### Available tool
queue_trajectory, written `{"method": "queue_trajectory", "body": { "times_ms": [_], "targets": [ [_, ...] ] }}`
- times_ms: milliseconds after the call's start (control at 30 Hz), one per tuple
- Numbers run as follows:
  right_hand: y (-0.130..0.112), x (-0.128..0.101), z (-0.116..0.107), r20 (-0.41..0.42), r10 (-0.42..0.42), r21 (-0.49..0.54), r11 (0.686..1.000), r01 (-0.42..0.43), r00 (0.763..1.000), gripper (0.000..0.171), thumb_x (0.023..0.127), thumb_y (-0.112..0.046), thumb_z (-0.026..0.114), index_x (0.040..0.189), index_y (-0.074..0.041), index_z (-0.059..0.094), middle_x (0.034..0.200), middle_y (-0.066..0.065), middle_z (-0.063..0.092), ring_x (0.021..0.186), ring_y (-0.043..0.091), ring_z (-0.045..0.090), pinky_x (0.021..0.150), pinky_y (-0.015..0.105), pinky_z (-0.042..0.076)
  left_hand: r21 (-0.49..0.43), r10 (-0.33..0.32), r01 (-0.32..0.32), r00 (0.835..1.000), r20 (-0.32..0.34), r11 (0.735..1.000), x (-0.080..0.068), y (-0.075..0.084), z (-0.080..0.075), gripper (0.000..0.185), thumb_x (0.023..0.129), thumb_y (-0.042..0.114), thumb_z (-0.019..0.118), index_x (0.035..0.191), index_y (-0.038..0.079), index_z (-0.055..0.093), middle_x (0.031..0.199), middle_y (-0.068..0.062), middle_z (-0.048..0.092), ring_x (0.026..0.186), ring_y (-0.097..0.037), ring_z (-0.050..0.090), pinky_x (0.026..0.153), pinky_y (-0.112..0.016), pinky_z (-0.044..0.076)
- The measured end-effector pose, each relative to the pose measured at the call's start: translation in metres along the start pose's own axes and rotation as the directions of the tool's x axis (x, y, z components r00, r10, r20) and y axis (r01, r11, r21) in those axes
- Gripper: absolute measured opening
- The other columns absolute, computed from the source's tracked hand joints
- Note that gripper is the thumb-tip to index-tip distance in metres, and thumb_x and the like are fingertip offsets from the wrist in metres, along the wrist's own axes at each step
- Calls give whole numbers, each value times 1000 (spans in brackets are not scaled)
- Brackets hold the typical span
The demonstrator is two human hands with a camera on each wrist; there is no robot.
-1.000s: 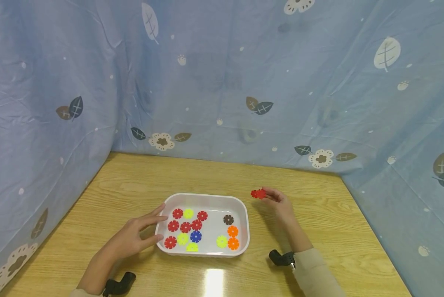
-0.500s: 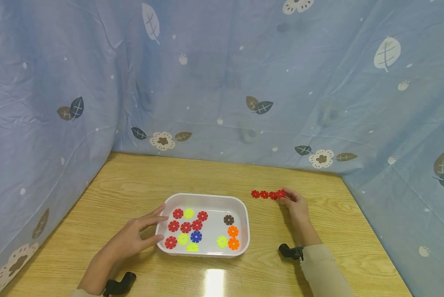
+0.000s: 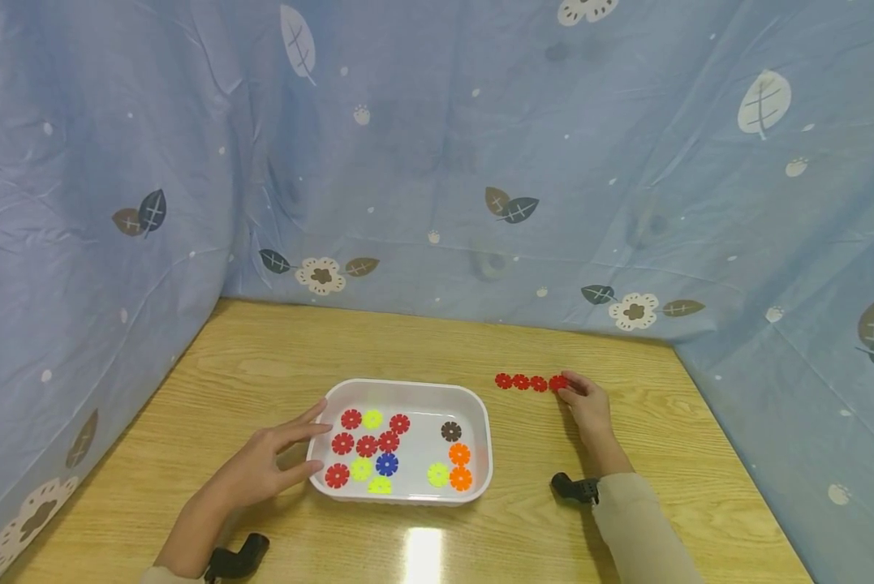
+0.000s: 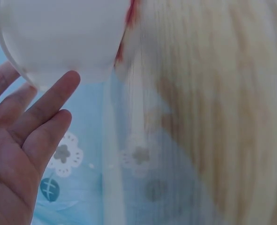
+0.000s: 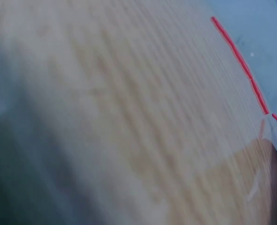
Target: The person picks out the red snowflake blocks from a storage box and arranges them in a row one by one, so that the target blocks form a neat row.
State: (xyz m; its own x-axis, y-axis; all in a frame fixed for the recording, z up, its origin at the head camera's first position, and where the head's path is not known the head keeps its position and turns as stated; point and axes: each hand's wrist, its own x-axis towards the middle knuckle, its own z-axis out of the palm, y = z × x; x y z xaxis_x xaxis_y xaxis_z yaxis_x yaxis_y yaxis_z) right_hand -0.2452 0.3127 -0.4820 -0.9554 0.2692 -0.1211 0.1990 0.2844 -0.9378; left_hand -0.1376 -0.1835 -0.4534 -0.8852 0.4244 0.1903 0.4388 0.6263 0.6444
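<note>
A white tray (image 3: 407,386) sits on the wooden table (image 3: 276,357) and holds several flat toothed discs: red (image 3: 367,445), yellow-green (image 3: 372,418), blue (image 3: 386,464), brown (image 3: 450,431) and orange (image 3: 460,478). My left hand (image 3: 272,464) lies with straight fingers against the tray's left wall; the left wrist view shows those fingers (image 4: 44,112) beside the white tray (image 4: 58,37). Right of the tray, a row of red discs (image 3: 527,382) lies on the table. My right hand (image 3: 586,403) pinches the rightmost one. The right wrist view is blurred, with the red row (image 5: 239,61) edge-on.
Blue cloth printed with leaves and flowers (image 3: 437,162) walls the table at the back and on both sides. A lamp glare (image 3: 422,553) shines on the wood in front of the tray. Bare wood stretches behind the tray and to the right.
A second ago my right hand held a bunch of red discs above the table near the tray. They now lie in a row, and the hand has moved right. The left hand has stayed still.
</note>
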Motion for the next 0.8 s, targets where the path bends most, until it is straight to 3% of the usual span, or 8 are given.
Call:
{"method": "queue_trajectory", "body": {
  "times_ms": [300,467,567,800],
  "targets": [
    [0,1,2,-34,-50,-183,982,43,998,37,87,-7,55,124,-3,52,124,17,52,111,25,48,66,4,39,-4,-8,8,1000,0,1000,1,1,-1,43,80,38,65,120,24,57,143,6,34,125,-18,40,96,-31,42],
    [1,1,1,-50,-71,-258,965,56,996,34,86,-8,56,120,-4,55,120,16,56,109,25,50,76,15,42,-15,-31,31,1000,4,999,1,1,-1,42,80,38,65,119,26,58,142,8,34,126,-17,40,97,-30,41],
    [2,1,0,-50,-81,-271,960,65,995,34,86,-8,55,119,-3,56,119,16,56,109,26,51,78,18,42,-19,-29,29,1000,4,999,1,1,-1,42,80,38,65,119,25,58,142,7,34,126,-17,40,97,-29,41],
    [1,-2,-3,-41,-45,-182,983,37,998,36,88,-7,53,123,-2,52,123,17,53,112,24,49,65,2,39,-6,7,-7,1000,5,1000,1,0,-1,42,81,38,63,120,23,57,143,2,35,125,-21,41,97,-27,40]
  ]
}}
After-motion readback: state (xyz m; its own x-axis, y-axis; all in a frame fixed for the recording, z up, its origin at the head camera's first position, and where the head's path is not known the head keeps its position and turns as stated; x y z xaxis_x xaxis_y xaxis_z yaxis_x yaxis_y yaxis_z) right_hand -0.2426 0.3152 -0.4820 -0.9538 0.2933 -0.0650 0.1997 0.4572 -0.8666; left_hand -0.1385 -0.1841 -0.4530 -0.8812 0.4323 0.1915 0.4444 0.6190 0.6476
